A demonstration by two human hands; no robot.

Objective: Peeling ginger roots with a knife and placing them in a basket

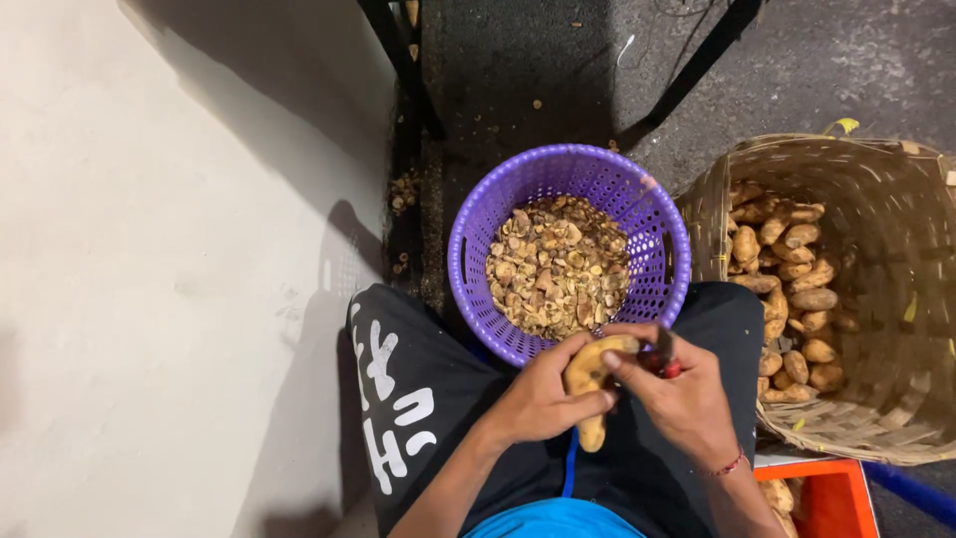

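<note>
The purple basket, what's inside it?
The purple basket holds a heap of brownish peelings. Whatever lies under the heap, including the basket's bottom, is covered, and the hands hide its near rim.

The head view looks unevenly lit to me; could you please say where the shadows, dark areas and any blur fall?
Head view: light is bright on the pale wall, where the person's shadow falls; the floor above the purple basket is dark; the wicker basket is shaded inside; the potato and both hands, left hand and right hand, are sharp, with no visible glare.
</note>
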